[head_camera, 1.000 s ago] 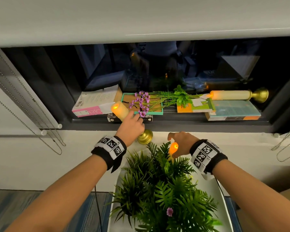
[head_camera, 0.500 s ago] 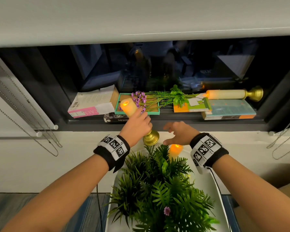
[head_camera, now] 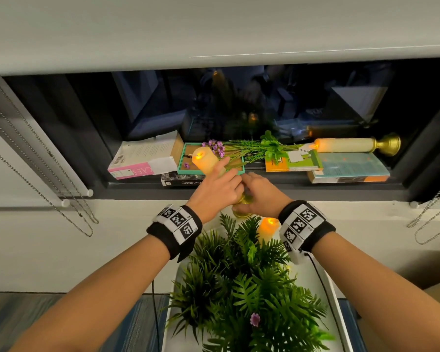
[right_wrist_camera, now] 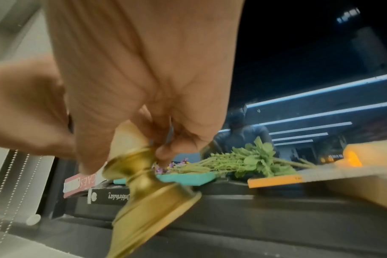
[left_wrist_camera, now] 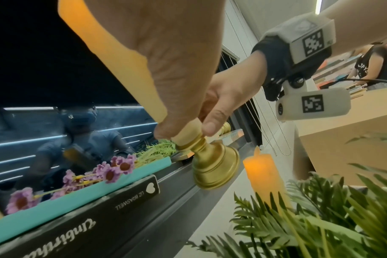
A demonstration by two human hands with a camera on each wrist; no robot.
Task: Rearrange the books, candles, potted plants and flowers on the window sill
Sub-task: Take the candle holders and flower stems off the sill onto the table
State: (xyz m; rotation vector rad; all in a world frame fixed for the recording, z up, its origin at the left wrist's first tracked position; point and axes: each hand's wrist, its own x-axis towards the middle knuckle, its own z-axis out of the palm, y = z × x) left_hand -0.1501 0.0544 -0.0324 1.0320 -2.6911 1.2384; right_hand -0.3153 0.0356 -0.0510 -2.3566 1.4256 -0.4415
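My left hand grips a lit cream candle that tilts over the window sill. My right hand pinches the neck of its gold holder, whose base hangs in front of the sill's edge. A second lit candle stands upright among the fronds of the potted plant. A third candle lies on its side at the sill's right. Purple flowers with green stems lie across a teal book.
On the sill lie a pink-and-white book, a black book, an orange-green book and a teal-orange book. The plant stands on a white table. Blind chains hang at both sides. A person stands in the background.
My right hand left the candle by the plant, which now stands alone, and took hold of the gold holder. My left hand carried its candle up and right toward the sill.
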